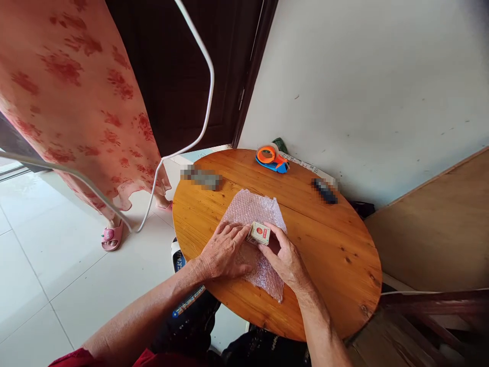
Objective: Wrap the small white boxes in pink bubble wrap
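A small cream box with a red round emblem on top rests over a sheet of bubble wrap. My right hand holds the box from its right side, thumb at the near edge and forefinger at the far one. On the other side my left hand lies flat on the bubble wrap, fingers stretched out and fingertips by the box's left face. Whether those fingertips press on the box I cannot tell. Part of the wrap under both hands is hidden.
The round wooden table also bears an orange and blue tape dispenser, a blurred grey item and a blurred dark item. A white cable hangs at left. Another person in a floral dress stands beyond it.
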The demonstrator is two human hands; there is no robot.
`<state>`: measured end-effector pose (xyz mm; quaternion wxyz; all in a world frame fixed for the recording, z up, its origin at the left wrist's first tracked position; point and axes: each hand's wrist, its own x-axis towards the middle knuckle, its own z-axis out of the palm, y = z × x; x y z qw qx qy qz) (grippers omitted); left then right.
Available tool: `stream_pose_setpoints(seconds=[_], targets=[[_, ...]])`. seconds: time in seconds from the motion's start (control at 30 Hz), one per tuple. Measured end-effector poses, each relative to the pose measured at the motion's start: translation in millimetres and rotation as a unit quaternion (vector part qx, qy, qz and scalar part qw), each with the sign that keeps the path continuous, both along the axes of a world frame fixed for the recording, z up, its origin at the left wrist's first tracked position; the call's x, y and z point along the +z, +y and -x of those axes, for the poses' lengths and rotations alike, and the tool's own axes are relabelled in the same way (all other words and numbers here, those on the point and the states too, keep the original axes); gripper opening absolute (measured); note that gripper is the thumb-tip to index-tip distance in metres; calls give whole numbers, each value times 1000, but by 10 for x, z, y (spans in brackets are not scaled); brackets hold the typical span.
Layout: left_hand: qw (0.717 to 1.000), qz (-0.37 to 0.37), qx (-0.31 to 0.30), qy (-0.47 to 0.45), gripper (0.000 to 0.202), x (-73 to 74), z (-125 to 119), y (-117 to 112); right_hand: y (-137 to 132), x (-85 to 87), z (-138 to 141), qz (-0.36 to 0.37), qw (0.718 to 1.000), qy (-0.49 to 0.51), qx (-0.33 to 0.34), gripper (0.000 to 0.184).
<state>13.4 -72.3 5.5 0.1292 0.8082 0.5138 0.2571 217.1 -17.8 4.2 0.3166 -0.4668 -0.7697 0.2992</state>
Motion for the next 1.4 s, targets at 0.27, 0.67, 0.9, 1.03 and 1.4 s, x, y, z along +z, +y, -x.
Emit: stream_pose_setpoints(seconds=[0.27,0.67,0.9,1.03,1.4], targets=[[1000,-17,7,-7,62,133,127,-175,-17,-1,-2,2,1000,19,0,55],[996,-61,-29,59,10,112,148,-323,-22,82,-32,44,996,75,26,56],[995,-93,-21,29,11,157,98,-284,-1,55,-37,29,998,46,9,56],[995,-100,-15,13,14,223,73,-270,24,17,-52,30,999,33,7,53],[990,-125,69,22,16,472,-86,266,2,220,-234,102,973,191,82,78]])
